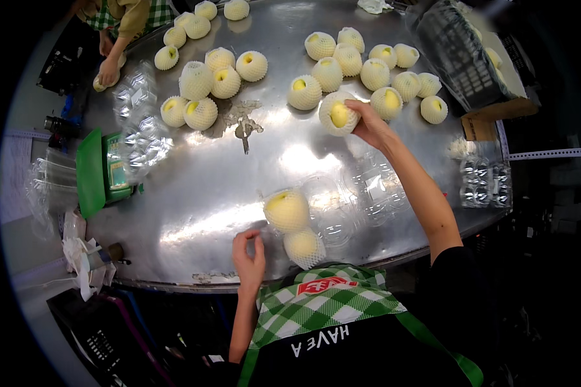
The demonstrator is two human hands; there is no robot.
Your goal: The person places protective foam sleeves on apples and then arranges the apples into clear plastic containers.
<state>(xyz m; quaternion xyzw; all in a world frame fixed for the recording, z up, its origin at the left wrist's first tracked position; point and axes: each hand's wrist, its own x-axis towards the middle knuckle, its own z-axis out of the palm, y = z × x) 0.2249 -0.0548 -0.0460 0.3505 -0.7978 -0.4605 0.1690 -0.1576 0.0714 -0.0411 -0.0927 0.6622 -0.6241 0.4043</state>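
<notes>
My right hand [370, 126] is shut on a yellow fruit in a white foam net [338, 114], at the near edge of a group of similar netted fruits [304, 92]. Nearer to me, a clear plastic clamshell container [336, 208] lies opened out on the metal table. Two netted fruits, one [287, 211] above the other [304, 246], sit at its left side; whether both rest in its hollows I cannot tell. My left hand [249, 256] holds nothing, its fingers curled and apart, just left of these two fruits. Another netted group [201, 109] lies at the upper left.
A green scale [94, 171] and stacked clear containers [143, 126] stand at the left. A co-worker's hands [109, 67] touch a fruit at the upper left. A lined crate [465, 63] is at the upper right, with more clear containers [484, 184] below it.
</notes>
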